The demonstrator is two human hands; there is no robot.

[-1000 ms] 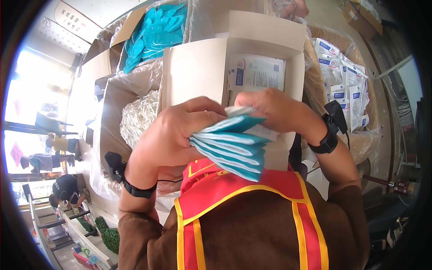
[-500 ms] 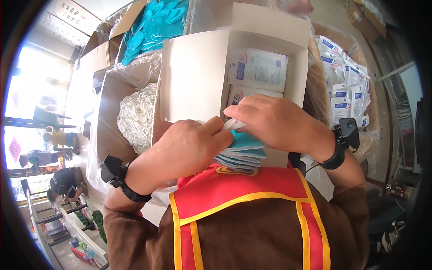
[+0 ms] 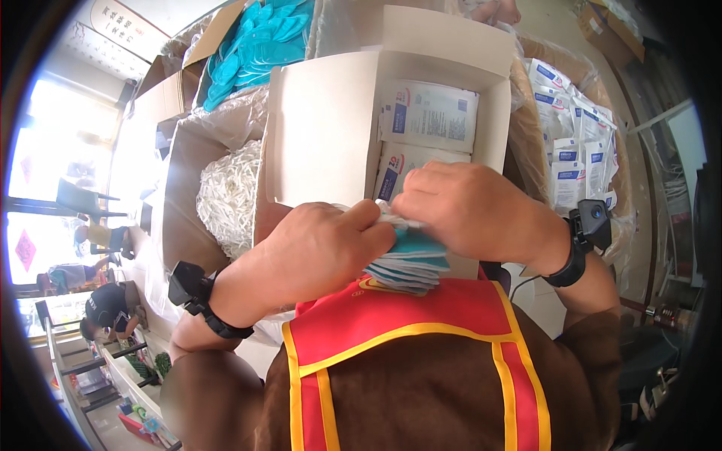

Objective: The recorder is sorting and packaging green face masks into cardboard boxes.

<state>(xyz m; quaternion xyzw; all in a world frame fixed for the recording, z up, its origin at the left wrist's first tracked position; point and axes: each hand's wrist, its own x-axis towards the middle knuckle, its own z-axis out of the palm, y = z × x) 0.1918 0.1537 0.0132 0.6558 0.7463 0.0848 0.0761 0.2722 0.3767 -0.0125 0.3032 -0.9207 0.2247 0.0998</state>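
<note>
My left hand [image 3: 323, 244] is closed at the upper left edge of a stack of teal cloth pads [image 3: 410, 267] with white undersides, fanned in layers in front of my chest. Bent above the same stack, my right hand [image 3: 477, 210] has its fingers closed on a white band [image 3: 402, 221] that runs across to my left fingers. Part of the band and the far end of the stack are covered by my hands. Just beyond my knuckles stands an open white carton [image 3: 323, 128] with printed white packets [image 3: 429, 116] inside.
To the left, a lined box holds a tangle of white cords [image 3: 228, 199]. Farther back is a box of teal pads [image 3: 259, 45]. At right, a plastic-lined carton holds several white packets [image 3: 569, 180]. Another person [image 3: 109, 304] bends over at the far left.
My right hand has moved slightly to the right, away from my left fingers, and more of the white band shows between them. My left hand has hardly moved.
</note>
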